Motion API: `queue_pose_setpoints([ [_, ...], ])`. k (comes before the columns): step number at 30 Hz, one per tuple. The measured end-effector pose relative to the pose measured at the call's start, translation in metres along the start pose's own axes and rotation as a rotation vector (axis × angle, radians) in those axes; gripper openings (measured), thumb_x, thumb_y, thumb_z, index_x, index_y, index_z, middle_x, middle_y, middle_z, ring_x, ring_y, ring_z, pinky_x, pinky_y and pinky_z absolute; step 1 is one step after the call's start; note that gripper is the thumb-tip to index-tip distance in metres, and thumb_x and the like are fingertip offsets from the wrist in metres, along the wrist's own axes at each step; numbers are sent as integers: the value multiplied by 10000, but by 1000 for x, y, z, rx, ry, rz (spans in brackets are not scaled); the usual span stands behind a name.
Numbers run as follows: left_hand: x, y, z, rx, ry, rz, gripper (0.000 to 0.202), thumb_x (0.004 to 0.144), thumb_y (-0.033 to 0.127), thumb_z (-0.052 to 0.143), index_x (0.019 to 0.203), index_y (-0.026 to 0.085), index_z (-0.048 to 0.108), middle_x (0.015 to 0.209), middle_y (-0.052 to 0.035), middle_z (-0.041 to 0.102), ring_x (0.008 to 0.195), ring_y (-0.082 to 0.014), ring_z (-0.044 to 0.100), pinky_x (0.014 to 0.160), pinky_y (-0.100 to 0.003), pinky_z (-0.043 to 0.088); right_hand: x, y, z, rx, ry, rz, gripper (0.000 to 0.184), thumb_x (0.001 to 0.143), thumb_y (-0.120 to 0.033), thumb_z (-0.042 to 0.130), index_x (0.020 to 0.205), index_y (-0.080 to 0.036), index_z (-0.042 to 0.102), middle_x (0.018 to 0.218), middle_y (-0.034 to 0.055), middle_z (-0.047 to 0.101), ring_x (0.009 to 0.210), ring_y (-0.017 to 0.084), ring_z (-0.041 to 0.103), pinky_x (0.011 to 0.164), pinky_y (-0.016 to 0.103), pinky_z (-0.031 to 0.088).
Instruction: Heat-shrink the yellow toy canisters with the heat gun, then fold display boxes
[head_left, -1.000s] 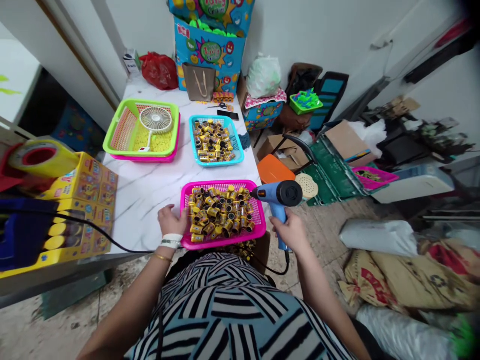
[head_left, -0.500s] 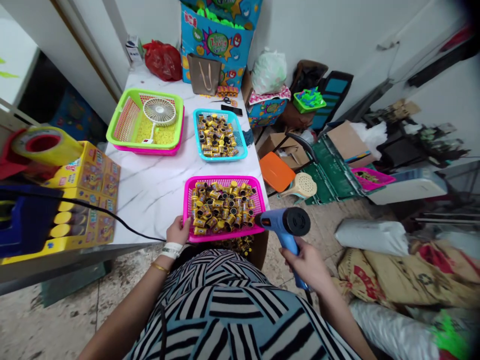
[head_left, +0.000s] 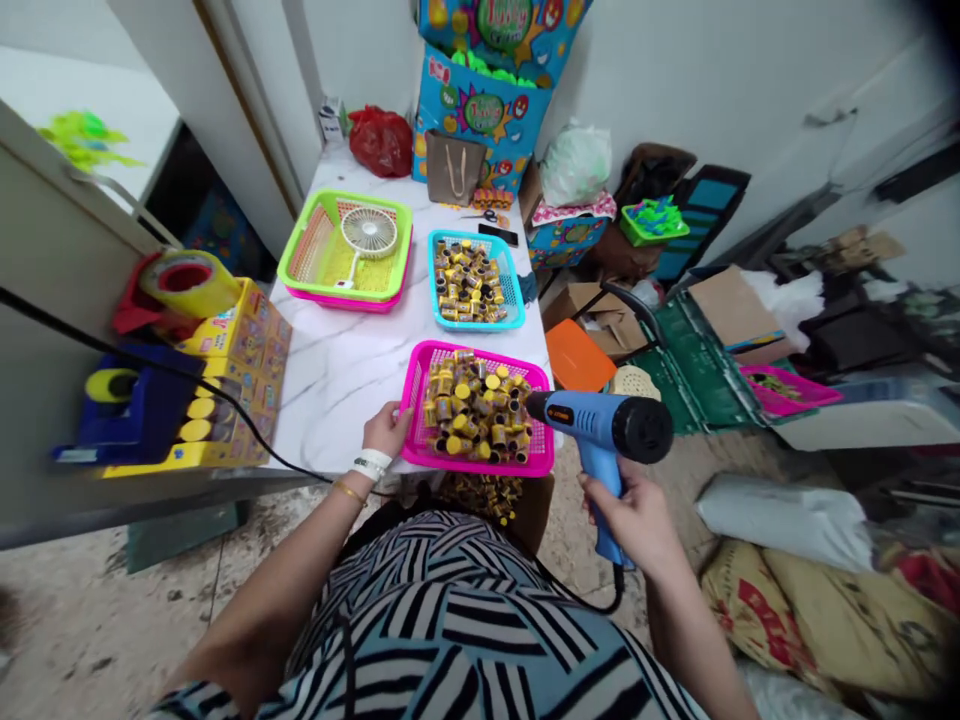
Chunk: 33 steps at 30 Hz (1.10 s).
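Note:
A pink basket filled with several small yellow-and-black rolls sits at the near edge of the white marble table. My left hand grips the basket's left rim, fingers closed on it. My right hand is wrapped round the handle of a blue heat gun. Its nozzle points left at the basket's right side, just above the rolls.
A blue basket of more rolls and a green basket with a small white fan stand farther back. Yellow boxes and a tape roll lie left. A black cord crosses the table. Boxes, bags and an orange stool crowd the floor at right.
The camera has shifted, so the table sits further right in view. My left hand slid from beside the basket onto its left rim. The heat gun dropped lower and stays aimed at the rolls.

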<state>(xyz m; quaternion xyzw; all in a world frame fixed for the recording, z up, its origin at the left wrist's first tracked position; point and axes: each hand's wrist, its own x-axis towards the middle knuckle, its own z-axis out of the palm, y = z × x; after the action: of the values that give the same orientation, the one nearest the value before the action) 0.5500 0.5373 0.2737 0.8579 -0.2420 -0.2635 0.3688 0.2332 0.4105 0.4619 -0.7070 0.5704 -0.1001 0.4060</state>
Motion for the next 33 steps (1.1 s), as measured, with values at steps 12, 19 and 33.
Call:
queue_pose_setpoints([
  [12, 1, -38, 14, -181, -33, -18, 432, 933, 451, 352, 1077, 214, 683, 1012, -26, 738, 925, -188, 657, 788, -253, 476, 25, -67, 80, -360, -273, -314, 253, 802, -368, 602, 949, -165, 638, 553, -23, 550, 517, 143, 503, 501, 241, 291],
  [19, -3, -60, 11, -171, -72, -62, 394, 913, 423, 375, 953, 213, 705, 888, -27, 736, 842, -192, 639, 744, -263, 463, 26, -80, 86, -454, -449, -344, 195, 793, -319, 593, 912, -167, 623, 615, -14, 554, 555, 138, 492, 510, 234, 271],
  [33, 68, 4, 15, -33, 51, -66, 384, 911, 454, 446, 824, 178, 698, 812, -83, 713, 787, -223, 616, 695, -292, 407, 28, -52, 87, -188, -339, -216, 277, 807, -414, 596, 938, -170, 612, 538, -30, 584, 470, 144, 524, 475, 232, 344],
])
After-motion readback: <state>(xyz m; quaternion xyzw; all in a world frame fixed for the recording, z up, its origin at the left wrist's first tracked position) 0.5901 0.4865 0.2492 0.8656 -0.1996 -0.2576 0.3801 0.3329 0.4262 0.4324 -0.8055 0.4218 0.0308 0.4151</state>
